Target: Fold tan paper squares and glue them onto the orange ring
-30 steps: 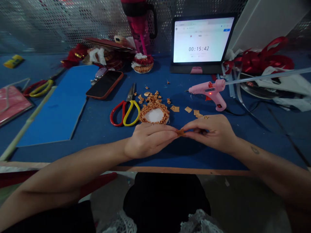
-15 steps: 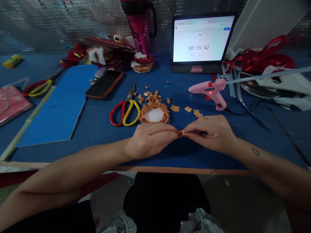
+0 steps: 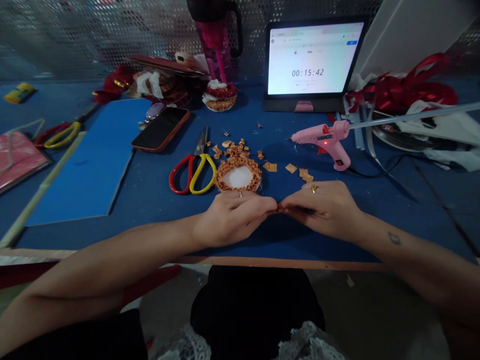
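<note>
Between the fingertips of my left hand point(image 3: 236, 215) and my right hand point(image 3: 320, 207) is a small brown ribbon piece point(image 3: 279, 208), mostly hidden by the fingers. Both hands are closed in a pinch, with their tips almost touching. Just beyond my left hand lies a round white piece point(image 3: 238, 177) ringed with ruffled brown bits point(image 3: 255, 167). Crumpled brown pieces point(image 3: 236, 149) are heaped behind it. Flat golden-brown squares point(image 3: 291, 168) lie to its right, some of them overlapping.
Red-and-yellow-handled scissors point(image 3: 195, 172) lie left of the ring. A pink glue gun point(image 3: 330, 142), its red light lit, rests at right with a trailing cord. A phone point(image 3: 161, 130) and blue board point(image 3: 90, 165) lie left. A tablet point(image 3: 315, 60) and tumbler point(image 3: 213, 45) stand behind.
My fingertips have drawn closer together around the small brown piece, which shows less now. My left fingers have curled in more. The things on the table stay put.
</note>
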A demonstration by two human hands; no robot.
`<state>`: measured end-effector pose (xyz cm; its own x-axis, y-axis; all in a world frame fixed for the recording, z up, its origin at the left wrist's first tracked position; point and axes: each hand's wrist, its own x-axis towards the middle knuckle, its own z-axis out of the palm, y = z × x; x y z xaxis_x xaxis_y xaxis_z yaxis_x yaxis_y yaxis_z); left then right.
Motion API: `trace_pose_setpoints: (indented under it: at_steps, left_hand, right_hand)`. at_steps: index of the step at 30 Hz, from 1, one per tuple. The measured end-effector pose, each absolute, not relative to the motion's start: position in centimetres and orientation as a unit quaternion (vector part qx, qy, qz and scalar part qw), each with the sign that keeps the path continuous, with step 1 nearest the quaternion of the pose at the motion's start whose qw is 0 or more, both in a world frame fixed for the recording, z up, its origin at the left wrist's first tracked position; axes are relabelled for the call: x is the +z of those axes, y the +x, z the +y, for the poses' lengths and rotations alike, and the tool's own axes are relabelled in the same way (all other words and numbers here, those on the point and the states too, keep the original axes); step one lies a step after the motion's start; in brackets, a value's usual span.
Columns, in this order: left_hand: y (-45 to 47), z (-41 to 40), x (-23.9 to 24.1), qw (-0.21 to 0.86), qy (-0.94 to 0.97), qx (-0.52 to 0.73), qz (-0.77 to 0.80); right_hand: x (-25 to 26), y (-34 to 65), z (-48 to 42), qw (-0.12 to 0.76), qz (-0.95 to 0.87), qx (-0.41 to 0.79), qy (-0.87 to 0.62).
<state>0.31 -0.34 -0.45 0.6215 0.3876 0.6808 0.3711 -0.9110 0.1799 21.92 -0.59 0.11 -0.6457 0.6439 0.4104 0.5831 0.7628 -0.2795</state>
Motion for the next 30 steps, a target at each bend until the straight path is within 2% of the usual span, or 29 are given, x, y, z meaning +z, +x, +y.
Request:
trace_pose_setpoints:
  at_steps: [15, 23, 30]
  left_hand:
    - [0.5, -0.1, -0.7, 0.039, 0.895, 0.402, 0.188]
    - [0.5, -0.2, -0.8, 0.062, 0.902, 0.391, 0.172]
    - [0.9, -0.2, -0.7, 0.040, 0.905, 0.386, 0.174]
  right_hand:
    - [0.0, 22.0, -0.4, 0.232, -0.913, 0.089, -0.323]
    - [0.1, 21.7, -0.9, 0.214, -0.926, 0.017, -0.311]
    - [0.4, 21.1, -1.2, 0.203, -0.936, -0.053, -0.282]
